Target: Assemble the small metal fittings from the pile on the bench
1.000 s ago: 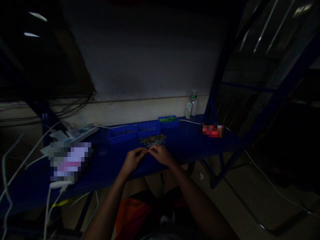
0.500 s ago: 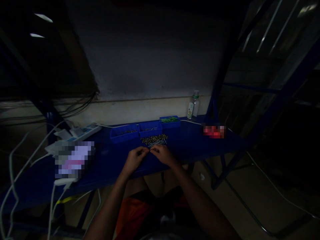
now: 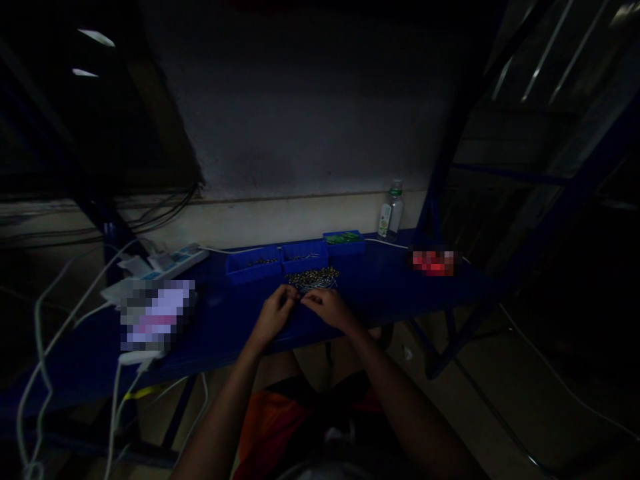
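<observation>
On the blue table, a heap of small brass-coloured metal pieces (image 3: pixel 314 275) lies in front of the bins, with thin silvery pins (image 3: pixel 325 284) along its near edge. My left hand (image 3: pixel 275 312) is at the heap's lower left, its thumb and bent forefinger apart; nothing shows between them. Just right of it, my right hand (image 3: pixel 329 309) is closed in a pinch below the pins. What its fingertips hold is too small and dark to make out. The two hands' fingertips are close together.
Behind the heap stand a blue bin with brass pieces (image 3: pixel 254 265), a blue bin with pins (image 3: pixel 305 255) and a bin with green items (image 3: pixel 344 242). A clear bottle (image 3: pixel 391 212) is by the wall. A power strip (image 3: pixel 173 263) and white cables occupy the left.
My left fingers have parted and lifted from the right fingertips towards the heap's left edge. My right hand stays pinched in nearly the same place. The whole view has shifted slightly.
</observation>
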`<state>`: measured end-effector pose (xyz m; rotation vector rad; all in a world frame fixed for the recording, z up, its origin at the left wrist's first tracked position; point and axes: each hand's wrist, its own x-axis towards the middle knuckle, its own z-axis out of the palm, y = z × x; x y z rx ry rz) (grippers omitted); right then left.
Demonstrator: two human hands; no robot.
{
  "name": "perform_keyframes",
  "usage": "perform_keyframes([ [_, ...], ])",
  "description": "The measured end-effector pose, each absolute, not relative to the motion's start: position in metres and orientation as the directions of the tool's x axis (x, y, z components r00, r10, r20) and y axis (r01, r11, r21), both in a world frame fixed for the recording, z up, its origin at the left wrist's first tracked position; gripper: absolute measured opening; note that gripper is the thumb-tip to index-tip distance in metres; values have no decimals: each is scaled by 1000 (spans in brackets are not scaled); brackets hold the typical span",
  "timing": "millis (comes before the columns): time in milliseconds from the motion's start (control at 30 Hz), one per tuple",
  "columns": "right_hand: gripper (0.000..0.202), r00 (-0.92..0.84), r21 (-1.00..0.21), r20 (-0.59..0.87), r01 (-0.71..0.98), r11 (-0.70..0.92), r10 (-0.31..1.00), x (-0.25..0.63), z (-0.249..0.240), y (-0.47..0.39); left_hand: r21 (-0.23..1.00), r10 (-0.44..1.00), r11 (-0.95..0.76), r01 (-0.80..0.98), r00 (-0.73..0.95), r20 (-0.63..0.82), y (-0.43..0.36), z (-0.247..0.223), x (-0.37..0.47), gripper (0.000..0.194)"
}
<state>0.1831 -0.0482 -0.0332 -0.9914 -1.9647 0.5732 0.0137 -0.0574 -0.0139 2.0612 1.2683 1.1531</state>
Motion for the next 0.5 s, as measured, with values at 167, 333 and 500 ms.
perform_keyframes([
  [167, 16, -320, -726, 479, 380, 574, 817, 183, -34, -49, 702, 870, -490, 517, 340, 358, -59, -14, 14, 27],
  [333, 15, -319, -748, 472, 349, 565, 822, 183, -35, -49, 711, 890, -454, 537, 308, 335, -56, -16, 12, 32],
  [500, 15, -311, -760, 448, 361, 541, 838, 185, -34, -48, 745, 913, -403, 531, 285, 290, -54, -16, 12, 39],
])
